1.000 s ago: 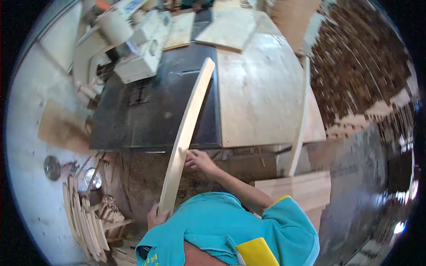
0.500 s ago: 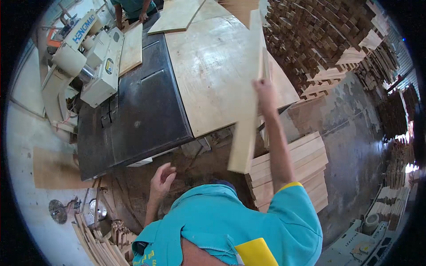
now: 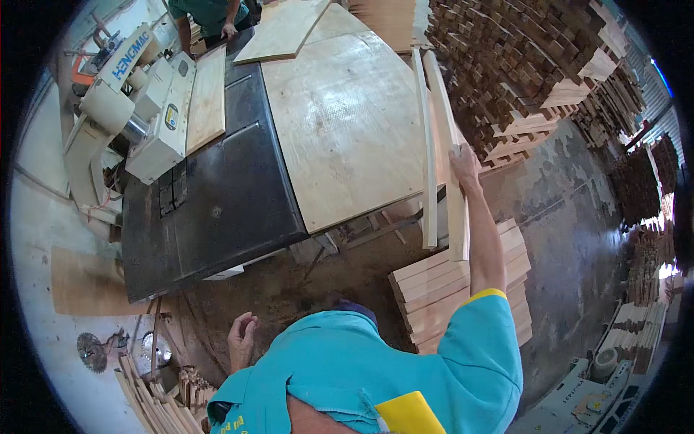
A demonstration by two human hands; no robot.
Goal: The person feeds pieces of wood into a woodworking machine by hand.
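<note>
My right hand is wrapped round a long pale wooden strip at the right edge of the plywood tabletop. A second, narrower wooden strip lies just left of it, and both overhang the near edge. Low in front of my body, my left hand hangs with loosely bent fingers and the thumb apart, holding nothing. Below the strips' near ends sits a stack of cut boards.
A black machine table with a white saw unit stands left. A co-worker's hand is near a board at the far end. Large timber stacks rise at right; round saw blades hang lower left.
My right hand has moved right and slightly down with the strip, from over the plywood to its right edge beside the other strip. My left hand has dropped lower, toward my body.
</note>
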